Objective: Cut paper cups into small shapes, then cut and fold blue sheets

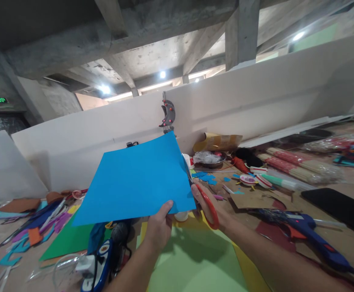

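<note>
A large sheet of blue paper (137, 182) is held up over the table, tilted towards me. My left hand (161, 225) pinches its lower edge, with the thumb on top and the fingers hidden beneath. In my right hand (209, 207) is a pair of scissors (211, 213) with red-orange handles. Their blades point away from me at the sheet's right edge, and part of them is hidden by the paper. Below both hands lies light green paper (198, 259) on top of yellow paper.
To the right lie a blue glue gun (313, 235), a black phone-like slab (341, 213) and bundled sticks (298, 162). Blue scraps (205, 177) lie behind the scissors. Green paper (70, 241) and a blue-and-white power strip (99, 263) are at the left. A white panel (119, 121) stands behind.
</note>
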`<state>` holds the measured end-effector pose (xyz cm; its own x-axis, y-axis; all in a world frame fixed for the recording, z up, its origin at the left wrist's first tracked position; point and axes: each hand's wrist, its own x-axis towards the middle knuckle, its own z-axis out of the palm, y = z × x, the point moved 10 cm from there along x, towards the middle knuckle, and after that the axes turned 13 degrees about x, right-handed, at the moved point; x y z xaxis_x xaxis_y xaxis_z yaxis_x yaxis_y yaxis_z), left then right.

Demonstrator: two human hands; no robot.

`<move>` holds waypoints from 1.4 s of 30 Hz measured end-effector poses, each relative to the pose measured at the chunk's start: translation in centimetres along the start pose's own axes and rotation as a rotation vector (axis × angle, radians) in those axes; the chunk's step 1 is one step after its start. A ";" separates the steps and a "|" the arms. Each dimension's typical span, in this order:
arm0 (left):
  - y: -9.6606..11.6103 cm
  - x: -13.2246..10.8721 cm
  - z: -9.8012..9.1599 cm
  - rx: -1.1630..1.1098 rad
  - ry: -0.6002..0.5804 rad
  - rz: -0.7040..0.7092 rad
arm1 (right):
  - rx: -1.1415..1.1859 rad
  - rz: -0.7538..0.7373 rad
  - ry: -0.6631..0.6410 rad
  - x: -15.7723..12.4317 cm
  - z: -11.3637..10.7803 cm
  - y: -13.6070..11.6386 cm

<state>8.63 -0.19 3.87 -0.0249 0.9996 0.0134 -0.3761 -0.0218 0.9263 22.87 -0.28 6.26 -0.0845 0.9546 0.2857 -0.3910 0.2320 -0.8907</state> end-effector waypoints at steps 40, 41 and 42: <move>-0.5 -0.4 -0.2 -0.001 0.035 -0.049 | -0.022 0.007 0.020 0.0 -0.4 0.2; -0.5 -0.4 -0.1 -0.001 0.034 -0.053 | -0.025 0.006 0.022 -0.1 -0.3 0.1; -0.4 -0.4 0.0 0.000 0.031 -0.056 | -0.026 0.004 0.024 -0.1 -0.3 -0.1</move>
<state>8.79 -0.62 3.48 -0.0323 0.9982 -0.0505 -0.3773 0.0346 0.9254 23.14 -0.35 6.22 -0.0641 0.9595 0.2744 -0.3669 0.2331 -0.9006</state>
